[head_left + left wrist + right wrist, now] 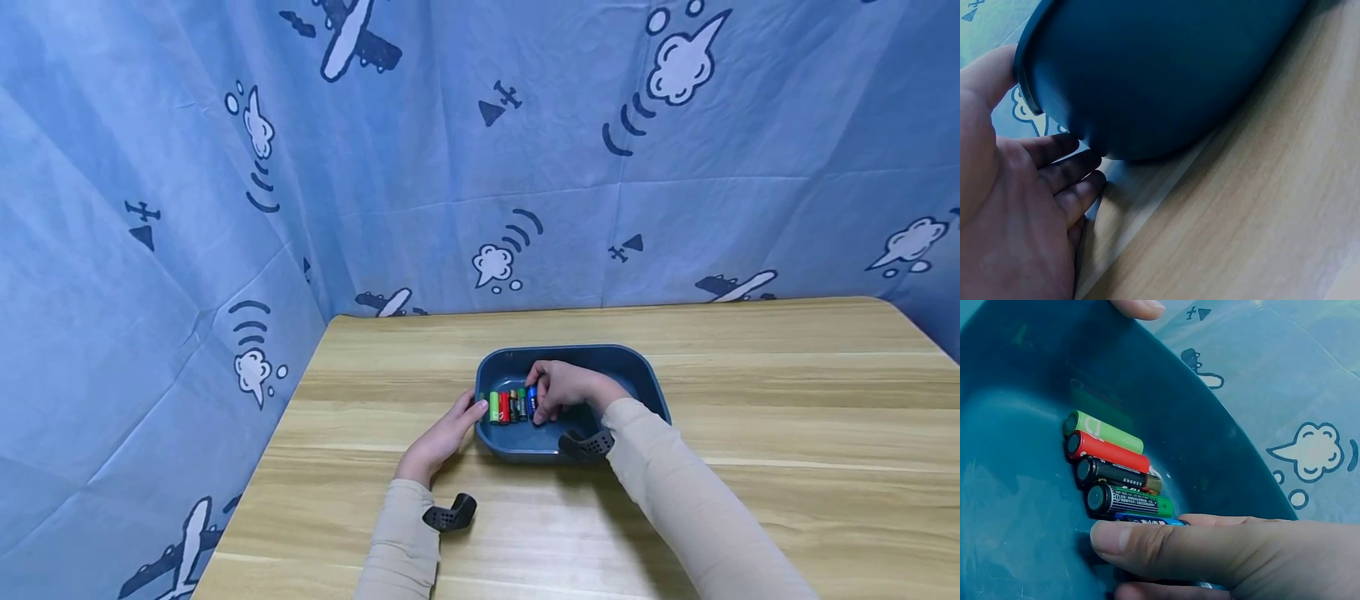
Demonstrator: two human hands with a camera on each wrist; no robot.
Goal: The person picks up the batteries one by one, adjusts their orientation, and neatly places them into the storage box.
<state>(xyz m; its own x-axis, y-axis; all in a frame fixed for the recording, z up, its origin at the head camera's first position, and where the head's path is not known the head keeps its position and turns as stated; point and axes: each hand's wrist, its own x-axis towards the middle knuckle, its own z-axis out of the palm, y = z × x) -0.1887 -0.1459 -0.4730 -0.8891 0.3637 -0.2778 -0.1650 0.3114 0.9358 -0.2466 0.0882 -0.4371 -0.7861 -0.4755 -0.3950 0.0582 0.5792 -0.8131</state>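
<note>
In the head view, a dark blue plastic basin (525, 457) holds several batteries lying side by side near its left wall. From the left they are light green (1110, 434), red (1113, 452), black with a copper end (1119, 474), and green and black (1132, 500). A blue battery (532, 402) ends the row, and my right hand (566, 390) pinches it between thumb and fingers, partly covering it. My left hand (450, 432) holds the basin's left edge, thumb over the rim and the other fingers (1079, 199) against the outer wall. The right palm hides part of the basin floor.
The basin stands on a wood-grain table (787, 433). Behind and to the left hangs a blue cloth (420, 150) with plane and cloud prints. Each wrist carries a black camera mount, the left one (450, 513) over the table, the right one (587, 444) over the basin's front edge.
</note>
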